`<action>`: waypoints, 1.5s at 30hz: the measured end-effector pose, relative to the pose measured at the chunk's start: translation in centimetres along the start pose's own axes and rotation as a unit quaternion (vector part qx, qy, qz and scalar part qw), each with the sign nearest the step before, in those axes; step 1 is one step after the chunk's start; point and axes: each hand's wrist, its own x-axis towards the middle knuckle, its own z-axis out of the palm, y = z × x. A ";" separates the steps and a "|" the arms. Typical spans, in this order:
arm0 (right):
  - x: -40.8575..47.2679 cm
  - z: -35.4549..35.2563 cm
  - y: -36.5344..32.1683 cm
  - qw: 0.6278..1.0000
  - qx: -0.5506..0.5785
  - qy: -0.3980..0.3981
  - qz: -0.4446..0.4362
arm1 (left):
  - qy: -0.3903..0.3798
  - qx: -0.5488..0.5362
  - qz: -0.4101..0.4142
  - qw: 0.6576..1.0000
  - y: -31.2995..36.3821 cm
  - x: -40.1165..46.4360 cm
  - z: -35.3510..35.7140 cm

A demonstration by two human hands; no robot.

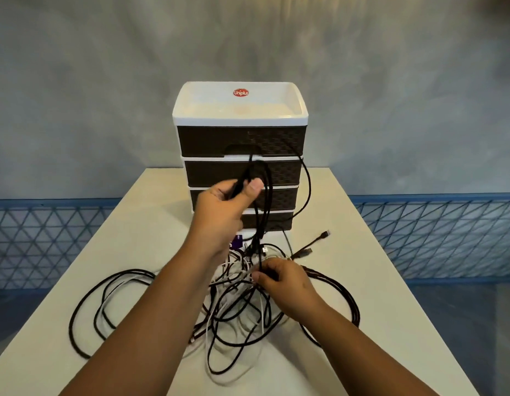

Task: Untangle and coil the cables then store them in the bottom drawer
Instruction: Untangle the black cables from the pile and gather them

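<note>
While the left hand (223, 201) is gripping black cable (263, 201) loops before the drawer unit (239, 138), strands are hanging straight down to the right hand (279, 278), pinching the tangle (233, 307).

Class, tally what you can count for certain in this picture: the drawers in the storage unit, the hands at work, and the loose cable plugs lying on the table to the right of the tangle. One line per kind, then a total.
Drawers in the drawer unit: 4
Hands, left hand and right hand: 2
Cable plugs on the table: 2
Total: 8
</note>
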 end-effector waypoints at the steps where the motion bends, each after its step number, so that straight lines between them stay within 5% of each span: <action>1: -0.1 0.0 0.2 1.000 0.020 0.008 0.004 | 0.006 0.002 0.014 1.000 0.8 0.2 0.1; 9: 0.5 -2.5 -1.3 0.995 0.055 0.074 -0.047 | 0.051 -0.029 0.017 0.998 2.8 1.2 -1.1; 13: 0.8 -4.2 -2.9 0.983 0.169 0.066 -0.015 | 0.064 -0.035 0.013 0.997 3.0 1.0 -1.8; 17: 1.2 -6.1 -4.2 0.963 0.268 0.016 0.012 | 0.088 -0.046 0.008 0.995 3.0 0.9 -2.0; 24: -0.7 -8.6 -2.2 0.971 0.155 -0.167 0.068 | 0.054 -0.026 0.027 0.998 3.9 -1.0 -2.2; 29: -2.6 -10.2 -3.5 0.971 0.236 0.021 0.037 | -0.012 -0.013 0.076 0.997 6.1 -4.1 -2.6; 34: -5.2 -12.8 -6.3 0.924 0.310 0.210 -0.079 | -0.059 -0.006 0.118 0.991 9.1 -7.2 -3.7; 39: -8.0 -14.3 -9.5 0.874 0.338 0.303 -0.172 | -0.081 0.040 0.091 0.992 10.8 -10.3 -4.6; 42: -9.5 -14.0 -10.9 0.912 0.269 0.250 -0.180 | -0.132 0.075 0.049 0.987 10.7 -12.2 -5.0; 45: -11.0 -12.5 -12.2 0.955 0.194 0.085 -0.208 | -0.187 0.096 0.003 0.978 10.6 -13.6 -5.4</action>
